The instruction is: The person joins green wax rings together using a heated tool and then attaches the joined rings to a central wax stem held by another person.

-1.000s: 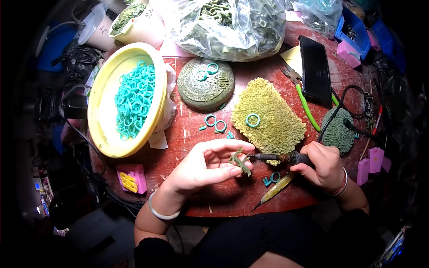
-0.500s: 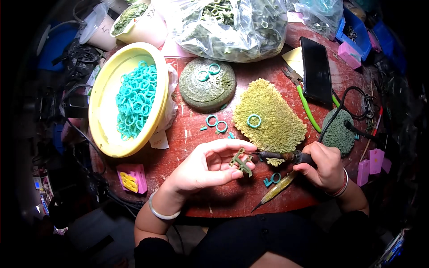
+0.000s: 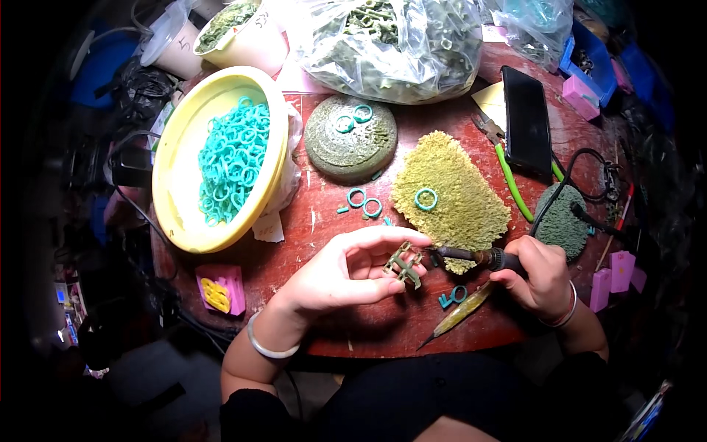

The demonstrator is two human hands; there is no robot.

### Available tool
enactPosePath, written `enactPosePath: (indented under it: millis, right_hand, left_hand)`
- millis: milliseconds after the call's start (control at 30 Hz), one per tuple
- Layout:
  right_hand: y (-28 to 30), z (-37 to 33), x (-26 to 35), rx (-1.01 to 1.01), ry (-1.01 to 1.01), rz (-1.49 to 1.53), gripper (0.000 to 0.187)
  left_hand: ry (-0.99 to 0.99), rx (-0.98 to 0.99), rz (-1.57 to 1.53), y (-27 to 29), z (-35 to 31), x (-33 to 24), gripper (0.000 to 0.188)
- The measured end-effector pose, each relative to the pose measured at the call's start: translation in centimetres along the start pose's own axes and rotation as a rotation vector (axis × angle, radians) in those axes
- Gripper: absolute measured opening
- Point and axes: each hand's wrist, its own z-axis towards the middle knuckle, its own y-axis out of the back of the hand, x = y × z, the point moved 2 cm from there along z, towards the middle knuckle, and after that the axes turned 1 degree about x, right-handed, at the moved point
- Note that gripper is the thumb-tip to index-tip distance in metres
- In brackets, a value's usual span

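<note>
Between the thumb and fingers of my left hand is a small olive-green branched piece with short stubs, held above the table. My right hand grips the black handle of a soldering iron, its dark shaft pointing left. The tip is close beside the green piece and my left fingertips; whether it touches cannot be made out. Below the iron lie a teal ring with small teal bits beside it and a yellowish pointed tool. Another teal ring rests on a yellow-green textured pad.
A yellow basin of teal rings stands left. Near it are a round grey-green block and a pink block with yellow pieces. Behind sits a clear bag of green parts. A phone, green-handled pliers and a green oval pad lie right.
The green piece has turned slightly in my left fingers. My right hand keeps its grip, with the iron's tip a little farther right. The whole view has shifted slightly.
</note>
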Motion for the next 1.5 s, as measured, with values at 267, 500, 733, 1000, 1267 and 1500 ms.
enactPosePath:
  millis: [267,500,733,1000,1267,1500]
  right_hand:
    - [0.1,0.1,-0.1,-0.036,0.023,-0.001,0.034]
    - [0.4,0.5,1.1,-0.090,0.091,-0.102,0.033]
    - [-0.1,0.3,1.0,-0.065,0.096,-0.091,0.031]
    - [-0.1,0.3,0.8,-0.038,0.088,-0.109,0.032]
    - [-0.1,0.3,0.9,-0.064,0.089,-0.079,0.032]
    - [0.6,0.4,0.5,-0.112,-0.008,-0.006,0.029]
  left_hand:
    - [0.001,0.074,-0.269,1.1,0.2,0.4,0.054]
    - [0.023,0.044,-0.417,1.4,0.2,0.5,0.054]
    - [0.019,0.056,-0.378,1.0,0.1,0.4,0.053]
    - [0.143,-0.017,-0.204,0.9,0.4,0.0,0.070]
    - [-0.946,-0.136,1.551,-1.1,-1.7,-1.3,0.023]
    - [-1.095,-0.218,1.793,-1.9,-1.0,-2.6,0.014]
